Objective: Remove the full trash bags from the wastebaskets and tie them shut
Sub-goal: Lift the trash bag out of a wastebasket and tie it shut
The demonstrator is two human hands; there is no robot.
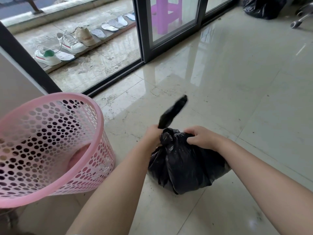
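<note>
Sitting on the floor (237, 99) beside the emptied pink wastebasket (50, 141), the black trash bag (183, 167) looks nearly tied: left hand (153, 134) grips its tail, right hand (199, 135) clutches the top.

The trash bag (184, 165) is shiny black. The wastebasket (50, 146) is pink with lots of round holes all over it. The floor (237, 82) is pale cream tile, the stool (166, 12) is purple, and the shoes (59, 48) are white.
</note>
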